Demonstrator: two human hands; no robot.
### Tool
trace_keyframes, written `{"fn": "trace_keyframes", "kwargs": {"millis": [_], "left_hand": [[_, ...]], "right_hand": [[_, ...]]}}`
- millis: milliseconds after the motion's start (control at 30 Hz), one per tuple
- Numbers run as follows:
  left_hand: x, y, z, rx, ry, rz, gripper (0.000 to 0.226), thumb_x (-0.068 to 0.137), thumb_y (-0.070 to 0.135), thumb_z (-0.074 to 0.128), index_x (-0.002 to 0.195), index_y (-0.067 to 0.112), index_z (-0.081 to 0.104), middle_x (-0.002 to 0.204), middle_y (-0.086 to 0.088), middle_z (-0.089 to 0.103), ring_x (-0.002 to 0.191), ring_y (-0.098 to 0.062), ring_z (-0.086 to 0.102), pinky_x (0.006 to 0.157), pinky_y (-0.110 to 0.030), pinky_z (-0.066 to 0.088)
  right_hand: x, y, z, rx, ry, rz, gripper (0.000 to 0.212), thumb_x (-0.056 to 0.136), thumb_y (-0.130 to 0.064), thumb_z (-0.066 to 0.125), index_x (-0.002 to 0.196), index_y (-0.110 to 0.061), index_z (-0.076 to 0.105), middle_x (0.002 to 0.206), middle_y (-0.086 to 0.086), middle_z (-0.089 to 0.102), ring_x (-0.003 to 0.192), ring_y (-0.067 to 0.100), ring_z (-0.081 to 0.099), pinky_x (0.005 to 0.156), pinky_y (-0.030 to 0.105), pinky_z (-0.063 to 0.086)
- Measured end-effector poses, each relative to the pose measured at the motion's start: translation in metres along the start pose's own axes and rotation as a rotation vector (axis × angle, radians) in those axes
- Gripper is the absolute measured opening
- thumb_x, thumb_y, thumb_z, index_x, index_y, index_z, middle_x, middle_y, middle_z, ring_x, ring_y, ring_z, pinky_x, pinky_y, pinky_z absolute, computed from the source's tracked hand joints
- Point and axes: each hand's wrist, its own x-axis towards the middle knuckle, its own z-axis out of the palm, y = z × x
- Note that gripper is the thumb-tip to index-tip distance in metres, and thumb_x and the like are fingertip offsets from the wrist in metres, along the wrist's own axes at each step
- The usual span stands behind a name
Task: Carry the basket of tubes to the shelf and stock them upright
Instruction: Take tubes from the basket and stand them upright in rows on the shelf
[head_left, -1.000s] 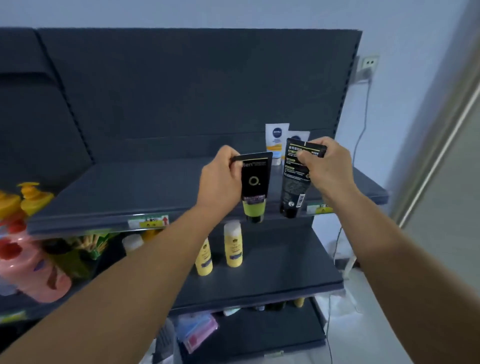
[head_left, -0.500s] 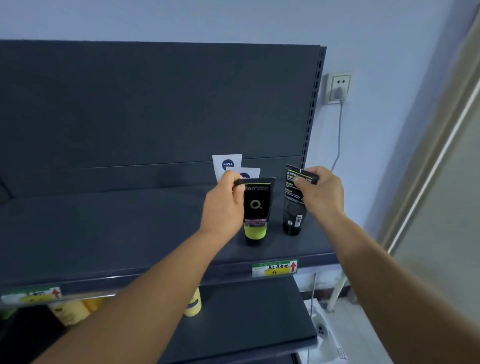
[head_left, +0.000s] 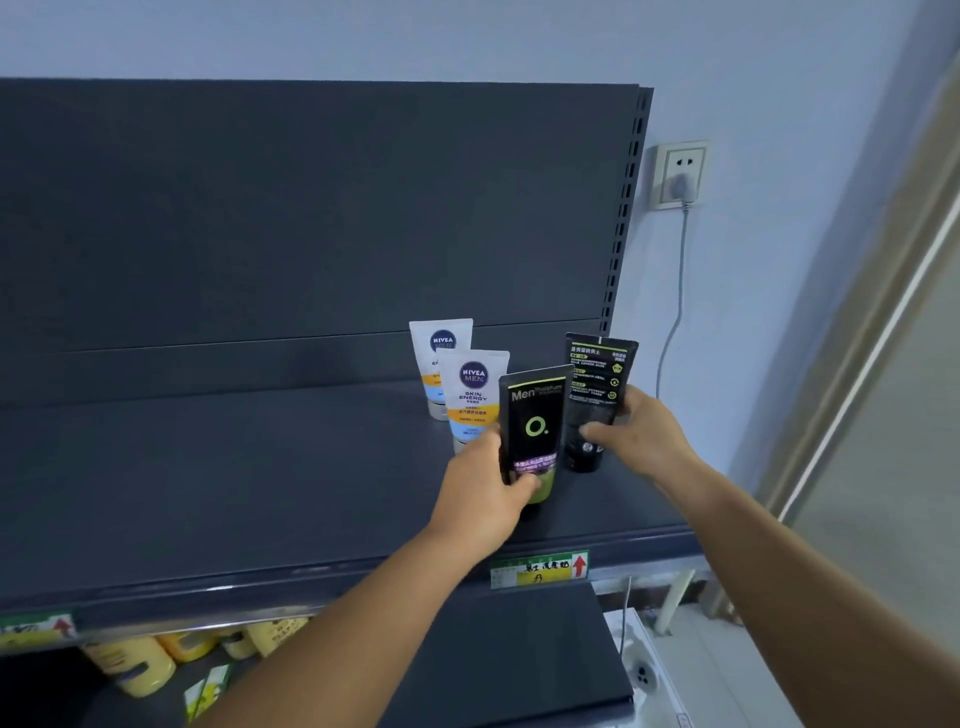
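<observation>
My left hand (head_left: 483, 493) grips a black tube with a green cap (head_left: 532, 431), cap down on the dark top shelf (head_left: 260, 467). To its right, my right hand (head_left: 636, 434) holds an all-black tube (head_left: 595, 384) upright, its cap resting on the shelf. Two white Nivea tubes (head_left: 470, 389) stand upright just behind, one in front of the other. The basket is out of view.
The shelf's dark back panel (head_left: 311, 208) rises behind. A price label (head_left: 540, 569) sits on the shelf's front edge. Yellow bottles (head_left: 135, 667) stand on the lower shelf at left. A wall socket (head_left: 680, 174) with a plugged cable is at right.
Both hands carried the tubes forward onto the top shelf and slid from the tubes' tops down to their sides. The view has risen and moved closer to the shelf.
</observation>
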Motion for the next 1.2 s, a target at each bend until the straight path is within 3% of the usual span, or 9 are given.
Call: {"fn": "trace_keyframes", "kwargs": {"millis": [167, 333, 433, 467, 533, 600, 800, 1000, 1200], "left_hand": [[0.020, 0.000, 0.016, 0.000, 0.015, -0.027, 0.036, 0.088, 0.019, 0.064, 0.122, 0.016, 0.051, 0.107, 0.005, 0.063, 0.098, -0.012, 0.059, 0.081, -0.022, 0.045], [0.046, 0.002, 0.033, 0.003, 0.007, -0.045, 0.038, 0.087, 0.017, 0.064, 0.122, 0.015, 0.052, 0.113, 0.001, 0.066, 0.104, -0.014, 0.061, 0.080, -0.020, 0.043], [0.062, 0.004, 0.042, 0.009, -0.006, -0.065, 0.038, 0.086, 0.018, 0.065, 0.122, 0.015, 0.052, 0.113, -0.001, 0.066, 0.106, -0.017, 0.062, 0.082, -0.023, 0.045], [0.066, 0.005, 0.044, 0.015, -0.014, -0.074, 0.038, 0.086, 0.018, 0.064, 0.121, 0.014, 0.051, 0.114, -0.002, 0.066, 0.106, -0.018, 0.061, 0.082, -0.023, 0.045], [0.070, 0.007, 0.047, 0.030, -0.017, -0.086, 0.037, 0.087, 0.018, 0.064, 0.121, 0.014, 0.051, 0.116, -0.003, 0.065, 0.107, -0.019, 0.060, 0.080, -0.021, 0.042], [0.069, 0.006, 0.049, 0.041, -0.030, -0.095, 0.040, 0.086, 0.019, 0.066, 0.123, 0.014, 0.051, 0.118, -0.002, 0.065, 0.108, -0.019, 0.060, 0.080, -0.019, 0.041], [0.032, -0.001, 0.034, 0.112, -0.141, -0.102, 0.072, 0.087, 0.024, 0.067, 0.147, 0.013, 0.029, 0.146, -0.007, 0.044, 0.134, -0.022, 0.042, 0.107, -0.031, 0.037], [-0.037, -0.002, -0.013, 0.445, -0.202, 0.049, 0.068, 0.095, 0.036, 0.052, 0.151, 0.017, 0.019, 0.156, -0.003, 0.026, 0.142, -0.021, 0.029, 0.111, -0.035, 0.031], [-0.115, -0.029, -0.086, 0.641, -0.117, 0.062, 0.070, 0.097, 0.042, 0.044, 0.152, 0.013, 0.012, 0.159, -0.003, 0.016, 0.148, -0.019, 0.011, 0.118, -0.032, 0.015]], "right_hand": [[0.050, 0.008, 0.004, 0.016, 0.031, 0.006, 0.032, 0.077, -0.016, 0.073, 0.107, -0.015, 0.062, 0.103, 0.000, 0.072, 0.098, 0.020, 0.067, 0.093, 0.042, 0.051], [0.085, 0.004, 0.013, 0.029, -0.021, -0.008, 0.026, 0.087, -0.006, 0.059, 0.112, -0.010, 0.062, 0.105, 0.001, 0.069, 0.088, 0.014, 0.059, 0.080, 0.028, 0.048], [0.094, 0.002, 0.013, -0.063, -0.086, -0.011, 0.018, 0.093, -0.003, 0.052, 0.103, -0.014, 0.061, 0.092, -0.002, 0.061, 0.087, 0.012, 0.052, 0.066, 0.012, 0.044], [0.096, 0.005, 0.012, -0.036, -0.094, -0.002, 0.018, 0.092, -0.001, 0.054, 0.099, -0.015, 0.063, 0.089, -0.003, 0.062, 0.088, 0.013, 0.055, 0.068, 0.013, 0.046], [0.098, 0.015, 0.008, 0.099, -0.112, 0.029, 0.020, 0.086, 0.000, 0.063, 0.094, -0.018, 0.068, 0.089, -0.002, 0.070, 0.094, 0.020, 0.065, 0.087, 0.031, 0.054], [0.094, 0.025, 0.002, 0.158, -0.120, 0.041, 0.026, 0.083, -0.006, 0.070, 0.107, -0.018, 0.070, 0.105, 0.002, 0.072, 0.105, 0.022, 0.066, 0.098, 0.042, 0.050], [0.038, 0.028, -0.007, -0.058, -0.077, 0.017, 0.064, 0.091, -0.021, 0.062, 0.148, -0.010, 0.034, 0.149, 0.005, 0.043, 0.136, 0.021, 0.042, 0.114, 0.037, 0.032], [-0.058, 0.002, 0.001, -0.444, -0.079, -0.073, 0.073, 0.097, -0.031, 0.053, 0.154, -0.010, 0.012, 0.160, 0.005, 0.018, 0.147, 0.022, 0.018, 0.118, 0.035, 0.019], [-0.160, -0.039, 0.051, -0.645, -0.070, -0.159, 0.080, 0.095, -0.042, 0.050, 0.154, -0.013, 0.005, 0.162, 0.000, 0.007, 0.150, 0.021, -0.002, 0.119, 0.042, 0.009]]}}
